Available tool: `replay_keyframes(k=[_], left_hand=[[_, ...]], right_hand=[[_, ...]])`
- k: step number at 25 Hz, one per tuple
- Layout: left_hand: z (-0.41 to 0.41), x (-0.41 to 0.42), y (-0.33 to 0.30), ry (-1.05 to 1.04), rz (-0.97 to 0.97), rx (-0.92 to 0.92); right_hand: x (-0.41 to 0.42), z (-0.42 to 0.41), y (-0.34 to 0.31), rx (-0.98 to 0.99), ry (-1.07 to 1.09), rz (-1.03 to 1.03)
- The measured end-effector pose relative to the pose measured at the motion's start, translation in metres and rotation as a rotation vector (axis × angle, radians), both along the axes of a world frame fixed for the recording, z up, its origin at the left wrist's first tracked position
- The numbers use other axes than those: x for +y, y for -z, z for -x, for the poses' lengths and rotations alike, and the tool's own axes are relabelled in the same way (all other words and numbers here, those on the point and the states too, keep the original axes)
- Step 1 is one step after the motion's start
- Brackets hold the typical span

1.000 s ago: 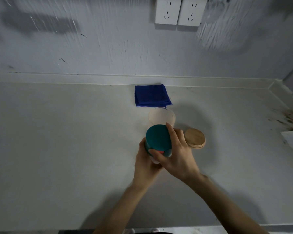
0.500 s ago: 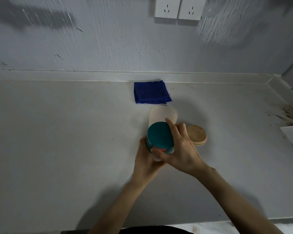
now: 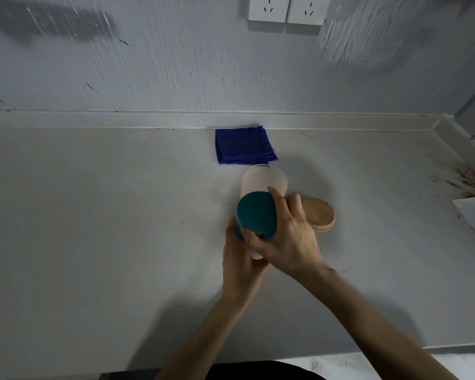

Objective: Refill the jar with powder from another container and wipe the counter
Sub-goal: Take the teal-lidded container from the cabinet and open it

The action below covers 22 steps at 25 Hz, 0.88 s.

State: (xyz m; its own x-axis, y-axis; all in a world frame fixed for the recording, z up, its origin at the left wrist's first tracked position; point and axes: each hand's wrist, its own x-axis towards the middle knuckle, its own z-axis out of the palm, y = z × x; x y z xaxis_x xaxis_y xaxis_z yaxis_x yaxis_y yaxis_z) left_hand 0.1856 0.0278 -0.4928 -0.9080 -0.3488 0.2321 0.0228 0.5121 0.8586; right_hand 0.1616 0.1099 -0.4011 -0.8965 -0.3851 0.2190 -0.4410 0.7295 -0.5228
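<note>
Left hand (image 3: 240, 260) wraps the lower body of a teal-lidded container (image 3: 256, 215) from the left and below, fingers curled round it. Right hand (image 3: 287, 237) covers the right side of the teal lid, fingers curled over its rim and thumb at the near edge: both hands grip the same container. A small red patch shows just under the lid, between the two thumbs; no writing can be read on it.

Open jar (image 3: 263, 181), translucent, frosted and cylindrical, stands on the table (image 3: 93, 229) just beyond the container, its near side hidden behind the lid. Contents cannot be told.

Round wooden lid (image 3: 319, 213), flat with pale grain, lies on the table just right of the right hand's knuckles.

Folded blue cloth (image 3: 243, 145), square with a woven texture, lies near the backsplash beyond the jar.

Table surface is matte grey-white, with brown stains (image 3: 469, 181) at far right. Two white wall sockets (image 3: 287, 9) above.
</note>
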Motion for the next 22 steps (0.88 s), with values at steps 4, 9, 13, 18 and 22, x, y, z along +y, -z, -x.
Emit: replay_keyframes(k=[4, 9, 13, 18, 22], left_hand=[[-0.002, 0.003, -0.005, -0.069, -0.152, -0.112], [-0.002, -0.024, -0.038, 0.265, -0.575, -0.195], [-0.007, -0.047, -0.029, 0.459, -0.264, -0.276], [0.003, -0.062, -0.049, 0.672, -0.157, -0.505], [0.004, -0.068, -0.05, 0.719, -0.127, -0.567]], right_hand=[[0.0, -0.001, -0.001, -0.005, -0.046, 0.03], [0.019, 0.02, -0.011, -0.086, -0.367, -0.033], [0.026, 0.033, -0.034, -0.085, -0.617, -0.266], [0.025, 0.042, -0.054, -0.149, -0.734, -0.346], [0.027, 0.042, -0.069, -0.23, -0.713, -0.138]])
